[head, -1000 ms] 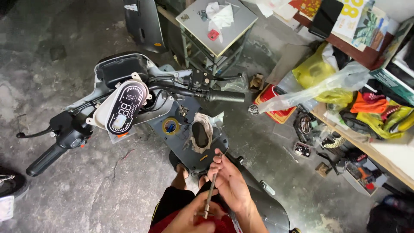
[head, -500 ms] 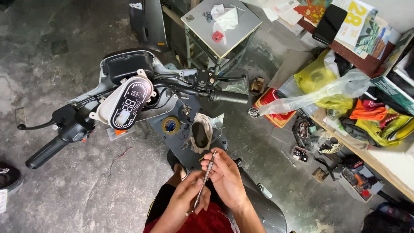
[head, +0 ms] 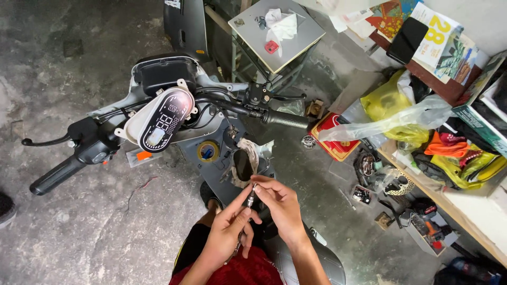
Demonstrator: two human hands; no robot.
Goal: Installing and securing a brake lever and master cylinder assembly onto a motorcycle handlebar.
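I sit on a grey scooter (head: 211,158) with its front panel stripped and look down at the handlebars. My left hand (head: 227,232) grips the shaft of a thin metal screwdriver-like tool (head: 249,199). My right hand (head: 282,203) pinches the tool's tip end between thumb and fingers. Both hands are close together just below an oval opening (head: 243,164) in the scooter's inner panel. The oval digital display (head: 161,125) sits tilted above the left side of the handlebar. A round ignition socket (head: 207,151) lies left of the opening.
A small grey table (head: 303,37) with a white cloth stands ahead. A cluttered shelf (head: 459,206) runs along the right with plastic bags, tools and boxes. A red tin (head: 332,138) and small parts lie on the concrete floor. A shoe (head: 5,208) shows at the left edge.
My hands have risen towards the oval opening, bringing the tool up with them. The view has shifted so the scooter sits slightly lower and further right.
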